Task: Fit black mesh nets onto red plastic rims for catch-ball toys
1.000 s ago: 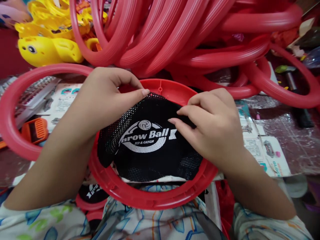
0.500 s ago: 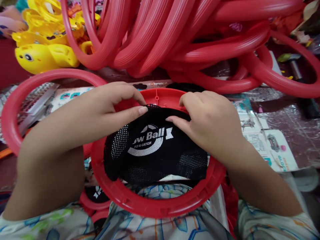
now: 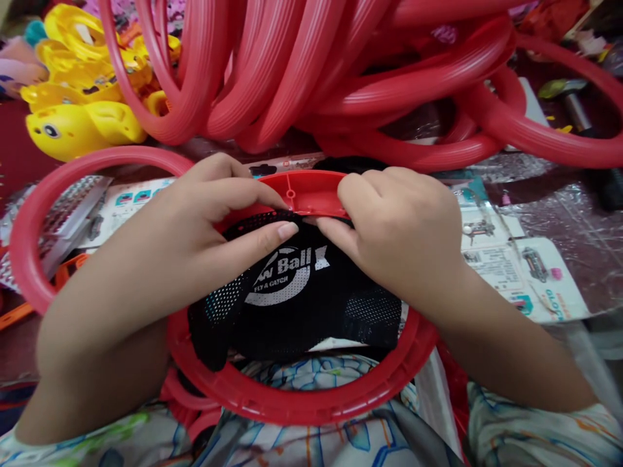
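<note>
A red plastic ring (image 3: 311, 407) lies tilted against my lap, its hollow ribbed side facing up. Black mesh net (image 3: 321, 305) with a white "Ball, Fly a Catch" print hangs across its opening, bunched on the left and loose along the lower edge. My left hand (image 3: 233, 214) pinches the net's upper edge between thumb and fingers at the ring's far rim. Close beside it, my right hand (image 3: 399, 227) has its fingers curled over the far rim and its thumb pressed on the net's edge. The fingertips partly hide the edge there.
Glossy red rings (image 3: 272, 71) are heaped across the back. A single red ring (image 3: 29, 227) lies at left, near yellow duck-like toy parts (image 3: 82, 130). Printed cards (image 3: 549, 279) and clear plastic wrap (image 3: 579, 233) cover the table at right. A hammer-like tool (image 3: 574, 107) lies at far right.
My right hand has shifted left along the far rim, its thumb now nearer my left thumb. The net's upper edge sits closer to the rim. The view has shifted slightly.
</note>
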Demonstrator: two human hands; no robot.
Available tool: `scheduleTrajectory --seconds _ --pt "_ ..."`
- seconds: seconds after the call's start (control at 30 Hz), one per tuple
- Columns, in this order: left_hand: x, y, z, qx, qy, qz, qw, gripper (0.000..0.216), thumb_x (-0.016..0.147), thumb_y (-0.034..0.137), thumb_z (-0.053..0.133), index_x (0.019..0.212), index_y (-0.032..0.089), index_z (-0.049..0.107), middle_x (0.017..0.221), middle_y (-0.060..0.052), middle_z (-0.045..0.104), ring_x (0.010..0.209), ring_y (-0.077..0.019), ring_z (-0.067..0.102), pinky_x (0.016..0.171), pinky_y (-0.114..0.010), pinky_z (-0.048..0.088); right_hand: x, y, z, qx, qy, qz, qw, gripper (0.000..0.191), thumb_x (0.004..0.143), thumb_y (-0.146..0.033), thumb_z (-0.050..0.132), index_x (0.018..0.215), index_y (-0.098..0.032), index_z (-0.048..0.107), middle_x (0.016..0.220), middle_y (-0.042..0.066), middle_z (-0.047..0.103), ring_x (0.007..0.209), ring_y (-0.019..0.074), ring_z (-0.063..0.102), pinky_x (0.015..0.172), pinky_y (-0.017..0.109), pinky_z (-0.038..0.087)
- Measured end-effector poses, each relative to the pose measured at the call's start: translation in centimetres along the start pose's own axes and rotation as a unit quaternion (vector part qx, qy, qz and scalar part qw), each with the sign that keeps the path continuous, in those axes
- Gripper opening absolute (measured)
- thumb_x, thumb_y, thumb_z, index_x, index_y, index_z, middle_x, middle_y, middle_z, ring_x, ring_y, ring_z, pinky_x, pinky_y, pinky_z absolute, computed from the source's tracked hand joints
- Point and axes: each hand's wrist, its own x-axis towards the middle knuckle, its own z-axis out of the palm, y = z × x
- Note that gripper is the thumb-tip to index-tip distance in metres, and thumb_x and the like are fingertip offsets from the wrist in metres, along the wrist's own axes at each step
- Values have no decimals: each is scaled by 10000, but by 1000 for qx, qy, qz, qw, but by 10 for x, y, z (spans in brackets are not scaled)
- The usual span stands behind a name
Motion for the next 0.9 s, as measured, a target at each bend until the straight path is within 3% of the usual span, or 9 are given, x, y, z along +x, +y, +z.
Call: scheduleTrajectory --seconds 0.13,0.33,0.47,0.6,0.73,0.9 --pt "2 1 6 25 -2 1 1000 345 903 458 542 1060 204 715 975 -30 549 872 -152 576 792 -275 461 -1 1 1 -11 4 -20 1000 252 949 -359 510 880 -154 640 774 105 669 750 256 607 598 350 280" --pt "10 -9 24 26 89 93 991 183 909 320 608 902 161 699 1087 -78 602 1073 -193 598 954 -295 493 0 4 4 -65 10 -99 993 316 984 -314 400 812 -163 618 678 75 624 675 218 557 578 334 201" --pt "13 -12 26 -16 107 82 991 115 875 330 657 891 217 658 1037 -38 651 1019 -191 627 917 -316 530 1 5 7 -67 18 -118 991 306 977 -276 394 786 -164 606 649 61 607 655 200 542 576 327 186" --pt "14 -11 26 -35 102 96 990 162 857 313 676 990 221 693 1119 -49 660 1095 -188 623 995 -317 514 1 7 10 -60 35 -128 989 284 971 -260 409 783 -172 603 676 65 624 654 208 550 570 330 184" --pt "15 -13 28 -40 112 88 989 84 846 292 684 839 222 729 1073 -38 679 1082 -184 641 970 -302 533 1 8 12 -49 51 -135 988 277 969 -241 417 779 -176 608 667 61 620 653 209 544 566 333 204" --pt "17 -16 30 -65 117 77 988 65 829 266 697 791 213 703 1012 -35 685 1042 -180 648 947 -304 537 2 9 12 -24 53 -133 989 315 992 -255 394 792 -167 621 696 69 635 674 214 560 573 341 254"
